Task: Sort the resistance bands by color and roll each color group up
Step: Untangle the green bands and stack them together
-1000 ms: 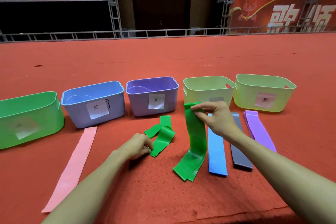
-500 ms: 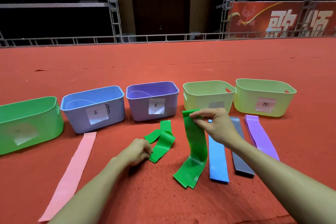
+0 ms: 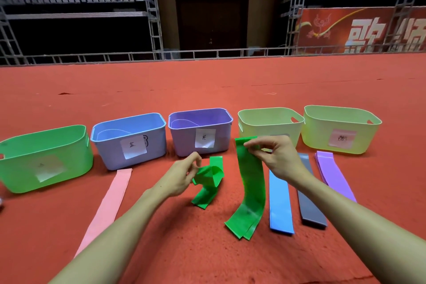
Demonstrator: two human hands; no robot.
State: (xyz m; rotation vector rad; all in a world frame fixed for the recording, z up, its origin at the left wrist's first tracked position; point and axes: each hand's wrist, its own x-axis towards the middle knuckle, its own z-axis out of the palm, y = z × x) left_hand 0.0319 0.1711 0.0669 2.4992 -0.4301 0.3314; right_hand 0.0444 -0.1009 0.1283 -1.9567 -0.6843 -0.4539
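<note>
My right hand [image 3: 277,157] pinches the top end of a long green band [image 3: 251,187], which hangs down and trails onto the red carpet. My left hand [image 3: 182,175] pinches a second, crumpled green band [image 3: 208,182] and holds it partly off the floor. Flat on the carpet lie a pink band [image 3: 107,205] at the left, then a blue band [image 3: 280,205], a grey band [image 3: 310,200] and a purple band [image 3: 333,175] to the right of my right hand.
Five bins stand in a row behind the bands: green bin [image 3: 43,159], blue bin [image 3: 129,140], purple bin [image 3: 200,131], and two pale yellow-green bins [image 3: 269,124] [image 3: 341,129]. Red carpet stretches to a metal railing [image 3: 207,55].
My left hand has risen from the carpet, lifting the crumpled green band with it. My right hand still holds the long green band up at about the same height.
</note>
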